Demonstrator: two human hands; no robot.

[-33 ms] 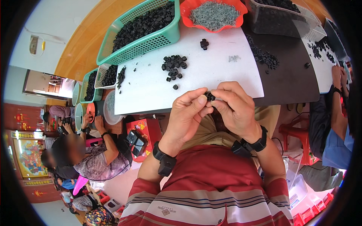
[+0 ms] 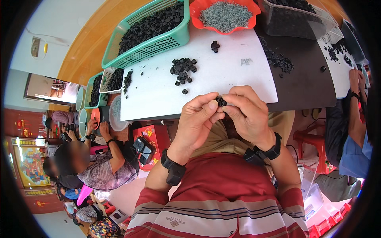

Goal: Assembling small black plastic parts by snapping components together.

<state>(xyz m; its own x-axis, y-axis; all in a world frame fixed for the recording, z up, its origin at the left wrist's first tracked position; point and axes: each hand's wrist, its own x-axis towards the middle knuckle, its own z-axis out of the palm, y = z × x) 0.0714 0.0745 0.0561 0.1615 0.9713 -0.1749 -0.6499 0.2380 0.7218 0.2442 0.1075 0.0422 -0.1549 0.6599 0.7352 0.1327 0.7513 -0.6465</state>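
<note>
Just past the table's front edge, my left hand [image 2: 201, 119] and my right hand [image 2: 250, 117] meet at a small black plastic part [image 2: 221, 101]. Both hands pinch it between thumb and fingers. Most of the part is covered by my fingertips. Beyond them, on a white sheet [image 2: 230, 79], lies a cluster of similar black parts [image 2: 181, 68], with one loose part [image 2: 185, 91] nearer my hands. A small black cross-shaped piece [image 2: 214, 47] sits farther back. Some thin silvery pins or screws [image 2: 246, 61] lie to its right.
A green basket [image 2: 149, 48] of black parts stands at the back left, beside a red bowl [image 2: 202, 27] of silvery pins or screws. Tiny black pieces [image 2: 281, 61] lie on a dark mat [image 2: 305, 85] to the right. Co-workers sit at left [image 2: 105, 164] and right [image 2: 355, 146].
</note>
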